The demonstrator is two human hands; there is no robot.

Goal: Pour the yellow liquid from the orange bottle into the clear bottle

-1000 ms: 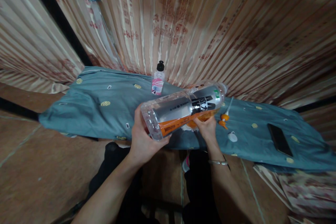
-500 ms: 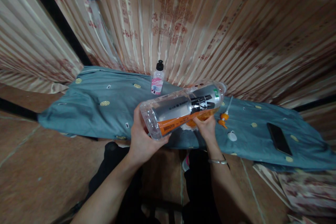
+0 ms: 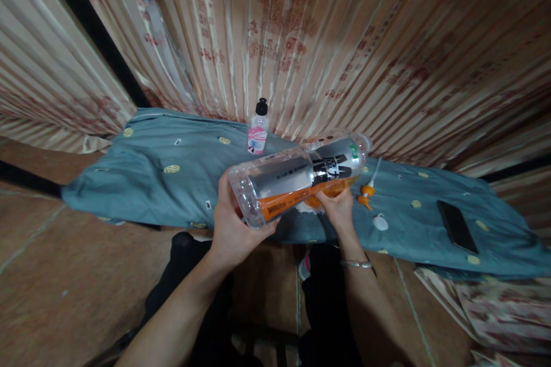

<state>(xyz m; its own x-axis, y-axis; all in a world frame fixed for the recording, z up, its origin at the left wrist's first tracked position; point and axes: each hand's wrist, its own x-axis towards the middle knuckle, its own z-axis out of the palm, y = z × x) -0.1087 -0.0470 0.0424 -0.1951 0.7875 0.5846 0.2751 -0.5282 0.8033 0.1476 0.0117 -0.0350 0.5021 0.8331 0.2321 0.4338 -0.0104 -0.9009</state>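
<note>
A large clear plastic bottle [image 3: 284, 175] with a silver, black and orange label lies tilted across the middle of the view, its base to the left and its narrow end up to the right. My left hand [image 3: 235, 232] is closed around the base end. My right hand [image 3: 340, 209] is closed on an orange container [image 3: 333, 188] beneath the big bottle, which hides most of it. Just right of that hand, an orange pump head [image 3: 367, 195] with a long pale tube lies on the blue-green cloth [image 3: 142, 183], near a small whitish disc [image 3: 380, 222].
A small clear bottle [image 3: 257, 135] with a black cap and pink label stands behind the big bottle. A black phone [image 3: 457, 226] lies on the right of the cloth. Pleated curtains [image 3: 284, 28] hang behind, and dark poles [image 3: 92, 28] frame the sides.
</note>
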